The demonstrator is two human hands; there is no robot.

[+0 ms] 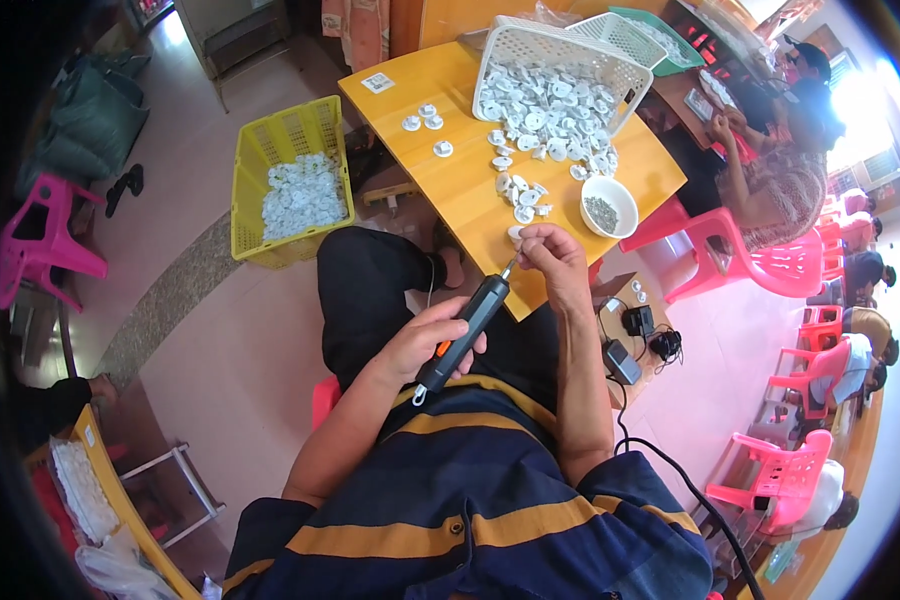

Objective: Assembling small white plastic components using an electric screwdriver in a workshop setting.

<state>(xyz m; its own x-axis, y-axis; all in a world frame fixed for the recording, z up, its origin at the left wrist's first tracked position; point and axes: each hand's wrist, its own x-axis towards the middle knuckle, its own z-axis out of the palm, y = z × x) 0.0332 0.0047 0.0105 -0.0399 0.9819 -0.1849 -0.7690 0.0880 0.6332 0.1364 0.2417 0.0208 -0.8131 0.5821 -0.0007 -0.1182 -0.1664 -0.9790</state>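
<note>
My left hand is wrapped round a black electric screwdriver with an orange switch and a small white loop at its back end. The screwdriver slants up and to the right, its metal bit reaching my right hand. There the thumb and fingers are pinched together at the bit's tip; what they hold is too small to make out. Just beyond the fingertips shows a small white plastic part. To the right of it on the yellow table stands a white bowl with small metal screws inside.
A white basket lies tipped, spilling white plastic parts over the table. On the floor at left, a yellow crate holds more white pieces. Black adapters and cables lie on a box at right. Co-workers sit on pink chairs.
</note>
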